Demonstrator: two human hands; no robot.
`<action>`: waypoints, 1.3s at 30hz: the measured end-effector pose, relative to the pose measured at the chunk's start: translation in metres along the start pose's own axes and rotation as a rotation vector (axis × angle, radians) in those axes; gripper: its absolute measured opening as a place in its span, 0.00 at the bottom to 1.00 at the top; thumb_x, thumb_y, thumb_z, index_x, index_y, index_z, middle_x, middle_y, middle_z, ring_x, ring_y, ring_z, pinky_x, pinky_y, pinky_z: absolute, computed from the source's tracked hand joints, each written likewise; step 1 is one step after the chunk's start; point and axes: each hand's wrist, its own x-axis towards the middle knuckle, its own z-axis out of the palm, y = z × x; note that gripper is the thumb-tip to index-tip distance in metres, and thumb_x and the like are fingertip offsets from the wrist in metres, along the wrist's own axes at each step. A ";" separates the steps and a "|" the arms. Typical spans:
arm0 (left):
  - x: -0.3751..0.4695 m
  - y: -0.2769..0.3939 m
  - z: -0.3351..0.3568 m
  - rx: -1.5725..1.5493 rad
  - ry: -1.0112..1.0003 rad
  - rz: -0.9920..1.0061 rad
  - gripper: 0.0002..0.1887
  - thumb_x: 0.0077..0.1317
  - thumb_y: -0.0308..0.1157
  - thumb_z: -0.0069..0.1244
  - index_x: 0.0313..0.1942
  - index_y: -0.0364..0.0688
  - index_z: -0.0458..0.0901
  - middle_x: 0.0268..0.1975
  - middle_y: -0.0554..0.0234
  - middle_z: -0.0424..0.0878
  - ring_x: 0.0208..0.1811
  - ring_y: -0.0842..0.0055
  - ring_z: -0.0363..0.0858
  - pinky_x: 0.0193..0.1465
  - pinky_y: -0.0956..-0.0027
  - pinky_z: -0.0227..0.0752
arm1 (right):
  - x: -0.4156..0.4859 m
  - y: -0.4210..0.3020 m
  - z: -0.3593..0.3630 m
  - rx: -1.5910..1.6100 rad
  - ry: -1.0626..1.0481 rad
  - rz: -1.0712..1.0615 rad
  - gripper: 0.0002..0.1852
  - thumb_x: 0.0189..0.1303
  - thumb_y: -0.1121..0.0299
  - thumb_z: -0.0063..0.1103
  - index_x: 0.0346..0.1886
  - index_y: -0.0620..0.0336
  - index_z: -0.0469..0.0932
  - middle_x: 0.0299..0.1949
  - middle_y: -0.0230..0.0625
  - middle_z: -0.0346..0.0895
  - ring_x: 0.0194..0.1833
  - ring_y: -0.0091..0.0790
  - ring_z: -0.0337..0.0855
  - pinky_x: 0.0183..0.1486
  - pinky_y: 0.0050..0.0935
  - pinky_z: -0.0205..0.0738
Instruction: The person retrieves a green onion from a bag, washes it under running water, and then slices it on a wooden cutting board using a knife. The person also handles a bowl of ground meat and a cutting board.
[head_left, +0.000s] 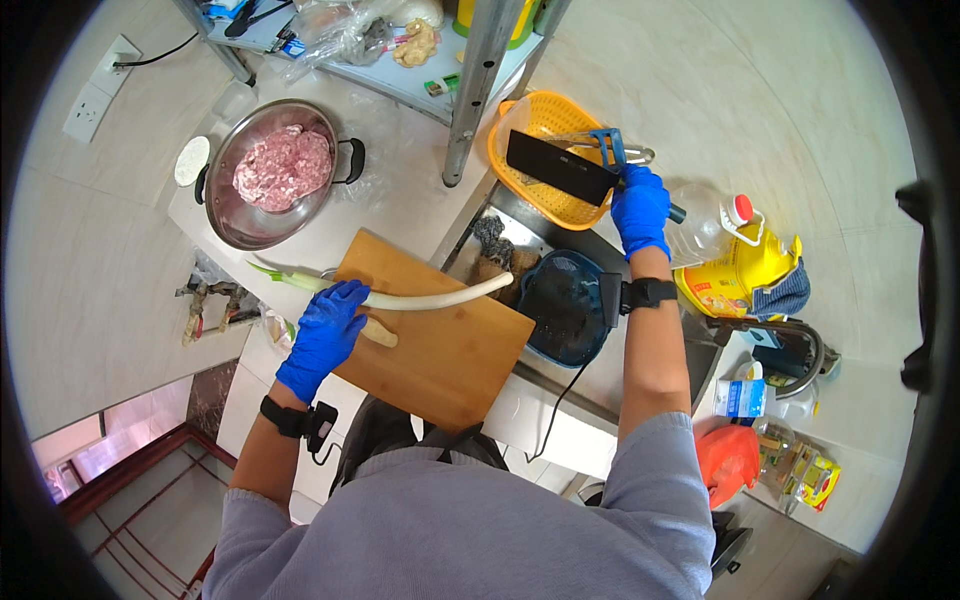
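A large green onion (442, 297), long and white with a green tip, lies across a wooden cutting board (450, 364). My left hand (326, 330), in a blue glove, is closed over the stalk near its green end. Partly under those fingers lies a pale peeled piece, perhaps ginger root (381, 333). In my right hand (641, 208), also gloved in blue, is the handle of a dark-bladed cleaver (559, 168). The blade is held flat over a yellow plastic basket (574, 214), where a blue-handled peeler or similar utensil (611, 144) also shows.
A steel pan (255, 238) of minced meat (281, 166) stands at the upper left. Beside the board, a blue basket (562, 262) sits in the sink (585, 379). A metal shelf leg (472, 112) rises between. Clear and yellow jugs (709, 266) line the right wall.
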 end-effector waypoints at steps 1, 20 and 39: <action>0.001 -0.001 0.001 0.005 -0.005 0.009 0.21 0.58 0.29 0.54 0.53 0.38 0.76 0.54 0.49 0.77 0.55 0.56 0.75 0.60 0.57 0.66 | -0.004 -0.001 -0.012 -0.004 0.018 0.002 0.09 0.48 0.73 0.62 0.35 0.55 0.80 0.32 0.43 0.79 0.37 0.49 0.80 0.38 0.45 0.74; 0.012 -0.064 0.008 -0.020 0.007 0.406 0.23 0.57 0.24 0.51 0.55 0.38 0.75 0.54 0.51 0.78 0.54 0.56 0.75 0.59 0.57 0.67 | -0.239 -0.217 -0.146 0.890 -0.345 0.894 0.13 0.65 0.64 0.57 0.45 0.65 0.79 0.29 0.42 0.80 0.28 0.30 0.79 0.32 0.26 0.72; -0.003 -0.074 0.025 0.204 -0.127 0.298 0.24 0.58 0.30 0.51 0.58 0.44 0.74 0.34 0.59 0.77 0.33 0.63 0.76 0.33 0.60 0.72 | -0.241 -0.305 -0.077 0.391 -0.758 0.500 0.15 0.61 0.62 0.53 0.31 0.66 0.79 0.29 0.57 0.79 0.33 0.58 0.80 0.37 0.47 0.75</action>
